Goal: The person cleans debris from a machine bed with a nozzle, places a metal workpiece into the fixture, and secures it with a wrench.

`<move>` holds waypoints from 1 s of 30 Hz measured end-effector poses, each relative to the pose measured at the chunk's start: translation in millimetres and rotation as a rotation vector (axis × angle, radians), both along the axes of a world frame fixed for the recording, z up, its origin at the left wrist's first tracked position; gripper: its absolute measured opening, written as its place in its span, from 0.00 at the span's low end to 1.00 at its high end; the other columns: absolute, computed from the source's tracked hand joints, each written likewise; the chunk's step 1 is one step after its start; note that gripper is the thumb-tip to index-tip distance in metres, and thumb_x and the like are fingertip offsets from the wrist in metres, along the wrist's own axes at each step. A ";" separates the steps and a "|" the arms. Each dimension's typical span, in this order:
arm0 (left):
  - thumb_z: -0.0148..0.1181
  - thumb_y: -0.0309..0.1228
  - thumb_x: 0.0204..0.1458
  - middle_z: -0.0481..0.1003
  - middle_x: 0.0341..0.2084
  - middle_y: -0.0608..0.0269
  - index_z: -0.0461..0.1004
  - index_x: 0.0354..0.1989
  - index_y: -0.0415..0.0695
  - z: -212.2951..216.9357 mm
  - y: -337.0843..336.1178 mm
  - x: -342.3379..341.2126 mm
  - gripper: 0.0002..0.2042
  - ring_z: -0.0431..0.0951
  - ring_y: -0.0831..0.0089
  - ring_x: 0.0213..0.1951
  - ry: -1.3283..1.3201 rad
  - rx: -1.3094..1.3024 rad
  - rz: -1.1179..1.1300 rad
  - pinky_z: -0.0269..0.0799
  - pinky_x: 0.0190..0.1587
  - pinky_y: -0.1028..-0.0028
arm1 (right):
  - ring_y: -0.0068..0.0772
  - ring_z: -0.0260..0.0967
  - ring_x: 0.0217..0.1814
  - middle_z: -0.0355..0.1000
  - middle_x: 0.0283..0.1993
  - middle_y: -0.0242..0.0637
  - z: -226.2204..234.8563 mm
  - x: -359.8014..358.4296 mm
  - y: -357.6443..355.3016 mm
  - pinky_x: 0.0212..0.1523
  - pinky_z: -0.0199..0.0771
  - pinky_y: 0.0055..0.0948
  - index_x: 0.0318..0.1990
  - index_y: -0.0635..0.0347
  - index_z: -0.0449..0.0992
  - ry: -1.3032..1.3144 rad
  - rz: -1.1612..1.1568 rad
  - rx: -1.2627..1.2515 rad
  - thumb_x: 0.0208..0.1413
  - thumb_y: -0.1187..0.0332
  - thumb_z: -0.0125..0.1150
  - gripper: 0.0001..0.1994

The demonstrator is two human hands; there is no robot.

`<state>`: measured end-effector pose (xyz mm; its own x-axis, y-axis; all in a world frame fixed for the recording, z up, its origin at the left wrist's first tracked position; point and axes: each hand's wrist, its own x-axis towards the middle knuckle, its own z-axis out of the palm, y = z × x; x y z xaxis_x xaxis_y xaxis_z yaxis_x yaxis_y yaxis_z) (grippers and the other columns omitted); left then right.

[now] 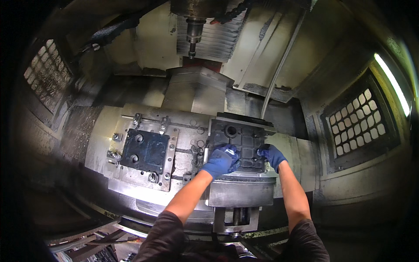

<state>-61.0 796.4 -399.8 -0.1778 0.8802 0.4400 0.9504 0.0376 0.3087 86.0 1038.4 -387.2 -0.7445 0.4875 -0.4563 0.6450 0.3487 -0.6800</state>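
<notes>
The dark plate point(250, 140) lies in the vise point(240, 192); the left hand point(221, 161) bends over its face, the right hand point(271, 156) curls at its edge; whether either grips, I cannot tell. Metal tabletop point(184, 164) shows left of the vise, a window point(357, 123) right.

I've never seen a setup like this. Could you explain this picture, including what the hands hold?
It's one view, looking down from a camera on the person's head; the wide lens bends straight edges. The person reaches into a metal machine, where a tool hangs overhead. The blue-gloved left hand is over a ribbed plate at a vise; the right hand is at that plate's right edge. I cannot tell whether either grips anything. Further left lies a second plate with clamps around it.
</notes>
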 end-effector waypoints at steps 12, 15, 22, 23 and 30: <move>0.53 0.50 0.51 0.76 0.42 0.56 0.77 0.45 0.53 16.3 -2.9 -12.0 0.20 0.74 0.54 0.45 0.007 -0.210 -0.080 0.70 0.49 0.59 | 0.38 0.72 0.51 0.73 0.50 0.46 -4.7 45.4 -48.6 0.53 0.68 0.27 0.58 0.66 0.66 0.728 -0.282 0.297 0.55 0.78 0.53 0.21; 0.52 0.51 0.51 0.75 0.45 0.57 0.76 0.47 0.53 26.2 -1.0 -6.3 0.20 0.74 0.55 0.47 0.079 -0.242 -0.048 0.67 0.51 0.58 | 0.51 0.65 0.60 0.67 0.58 0.53 23.0 28.9 -77.2 0.61 0.63 0.38 0.61 0.64 0.63 0.706 -0.203 0.684 0.54 0.71 0.57 0.26; 0.55 0.41 0.53 0.75 0.43 0.57 0.75 0.48 0.51 29.2 -2.2 -14.9 0.15 0.73 0.57 0.46 0.113 -0.131 -0.051 0.66 0.53 0.60 | 0.51 0.58 0.65 0.61 0.64 0.48 2.3 -10.1 -93.6 0.64 0.58 0.43 0.62 0.59 0.63 0.592 0.103 0.969 0.51 0.63 0.61 0.30; 0.55 0.39 0.53 0.75 0.43 0.55 0.74 0.49 0.50 33.6 -0.4 -22.7 0.16 0.73 0.57 0.46 -0.007 -0.051 0.024 0.66 0.53 0.60 | 0.53 0.58 0.65 0.60 0.64 0.48 4.6 -12.0 -94.5 0.64 0.58 0.43 0.62 0.59 0.63 0.570 0.127 0.927 0.50 0.65 0.61 0.30; 0.47 0.43 0.58 0.74 0.47 0.50 0.71 0.52 0.44 34.0 66.0 -121.4 0.20 0.72 0.56 0.50 0.004 0.263 0.579 0.66 0.55 0.61 | 0.50 0.57 0.66 0.59 0.65 0.47 1.0 -12.8 -90.8 0.66 0.56 0.42 0.63 0.59 0.62 0.567 0.126 0.825 0.51 0.59 0.62 0.32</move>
<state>-182.4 862.4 -365.8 -0.5905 0.5042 0.6302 0.7999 0.4691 0.3742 73.1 947.6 -386.3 -0.8150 0.3937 0.4253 0.2273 0.8922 -0.3903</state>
